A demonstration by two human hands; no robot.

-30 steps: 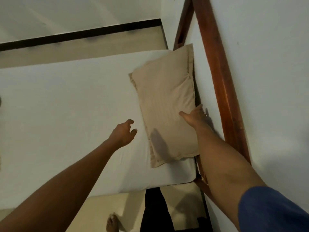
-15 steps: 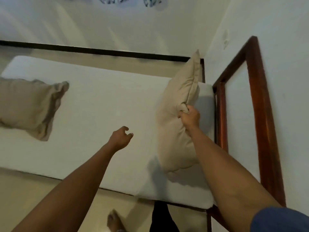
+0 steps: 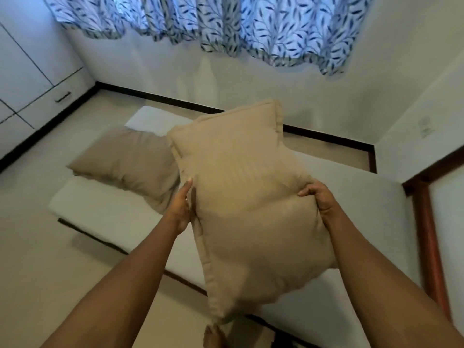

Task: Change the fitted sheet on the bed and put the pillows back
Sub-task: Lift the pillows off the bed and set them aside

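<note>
A first pillow lies flat at the left end of the bed. Next comes the left hand. Its fingers are straight and close together, pushing flat on the left side of the second pillow. This second pillow is up in the air over the middle of the bed, standing tall and tipped a little. The right hand holds its right side, with fingers curled into the soft cloth. Past it, the white sheet looks smooth up to the right edge of the bed.

I think the job now is to lay this pillow down beside the first one. Both hands should squeeze the same, so it does not slip or swing. It may need turning so both pillows point the same way. It should land just beside the first pillow, not on top. Putting it down softly keeps the sheet smooth. A little pat can make it flat.
</note>
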